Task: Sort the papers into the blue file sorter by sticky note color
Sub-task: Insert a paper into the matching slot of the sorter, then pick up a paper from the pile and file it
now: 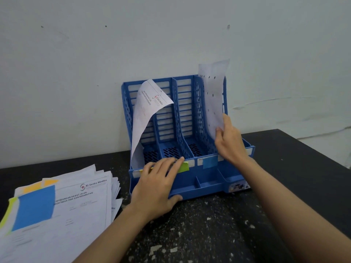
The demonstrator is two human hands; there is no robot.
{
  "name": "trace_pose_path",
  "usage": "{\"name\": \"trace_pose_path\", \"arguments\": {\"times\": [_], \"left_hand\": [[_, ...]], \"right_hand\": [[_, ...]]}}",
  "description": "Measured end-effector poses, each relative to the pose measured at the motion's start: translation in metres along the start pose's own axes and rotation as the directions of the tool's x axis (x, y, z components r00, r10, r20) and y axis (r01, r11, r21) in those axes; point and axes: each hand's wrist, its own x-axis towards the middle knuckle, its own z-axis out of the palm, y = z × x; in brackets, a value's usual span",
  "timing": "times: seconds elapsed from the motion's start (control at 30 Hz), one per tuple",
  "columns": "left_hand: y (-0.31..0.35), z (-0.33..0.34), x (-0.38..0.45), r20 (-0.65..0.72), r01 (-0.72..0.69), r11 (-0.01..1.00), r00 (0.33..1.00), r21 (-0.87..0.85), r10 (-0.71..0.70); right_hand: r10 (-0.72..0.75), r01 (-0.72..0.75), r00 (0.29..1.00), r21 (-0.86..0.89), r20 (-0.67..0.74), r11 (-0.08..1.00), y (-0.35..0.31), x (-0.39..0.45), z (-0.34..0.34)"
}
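Note:
A blue file sorter with several upright slots stands against the wall on the dark table. Its front rail carries a green sticky note and a blue sticky note. My left hand rests on the sorter's front, fingers straight over the rail, thumb under the tray edge. My right hand pinches a white sheet standing in the rightmost slot. Another sheet droops out of the leftmost slot. A fanned stack of papers lies at left, its top sheet bearing a blue sticky note.
Orange and green sticky notes peek from lower sheets in the stack. The sorter's front has small open trays. The white wall stands right behind the sorter. The speckled black table ends at the right edge.

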Motion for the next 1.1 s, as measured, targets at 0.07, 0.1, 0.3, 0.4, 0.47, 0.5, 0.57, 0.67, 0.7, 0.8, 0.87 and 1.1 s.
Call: {"name": "trace_pose_path", "arguments": {"times": [0.07,0.1,0.3,0.4,0.47,0.5,0.57,0.67,0.7,0.8,0.87,1.1], "left_hand": [[0.0,0.001,0.0,0.002,-0.002,1.0,1.0,-0.003,0.002],[0.0,0.001,0.0,-0.005,-0.003,1.0,1.0,-0.006,0.003],[0.001,-0.005,0.0,0.072,0.015,0.997,0.997,-0.07,-0.01],[0.001,-0.013,0.002,0.117,0.087,0.933,0.992,-0.349,-0.048],[-0.001,-0.026,-0.001,0.124,0.203,0.764,0.979,-0.613,-0.16],[-0.004,-0.034,-0.006,0.098,0.235,0.68,0.967,-0.694,-0.235],[-0.014,-0.048,-0.023,0.041,0.261,0.591,0.933,-0.763,-0.358],[-0.037,-0.066,-0.063,0.08,0.338,0.499,0.88,-0.798,-0.468],[-0.045,-0.071,-0.078,0.114,0.379,0.477,0.861,-0.793,-0.495],[-0.069,-0.082,-0.122,0.189,0.502,0.444,0.793,-0.742,-0.579],[-0.084,-0.087,-0.148,0.192,0.559,0.419,0.734,-0.716,-0.651],[-0.123,-0.078,-0.211,0.09,0.8,0.374,0.465,-0.469,-0.881]], "right_hand": [[-0.005,0.006,1.0,0.039,-0.015,0.999,-0.002,-0.003,-0.003],[-0.008,0.011,0.999,0.047,-0.047,0.999,-0.005,-0.004,-0.004],[0.041,-0.011,0.908,0.073,-0.417,0.997,-0.033,-0.035,-0.005],[0.072,0.013,0.907,0.199,-0.414,0.98,-0.052,-0.062,0.005],[0.032,0.054,0.955,0.28,-0.294,0.959,-0.066,-0.082,0.015],[0.004,0.065,0.976,0.311,-0.216,0.948,-0.073,-0.092,0.02],[-0.053,0.073,0.996,0.352,-0.068,0.933,-0.088,-0.112,0.033],[-0.126,0.096,0.991,0.382,0.054,0.919,-0.114,-0.138,0.053],[-0.146,0.104,0.986,0.39,0.08,0.915,-0.122,-0.145,0.061],[-0.147,0.076,0.977,0.391,0.156,0.917,-0.142,-0.16,0.088],[-0.124,0.045,0.97,0.351,0.207,0.935,-0.149,-0.168,0.105],[0.111,-0.19,0.945,0.241,0.309,0.952,-0.162,-0.184,0.141]]}}
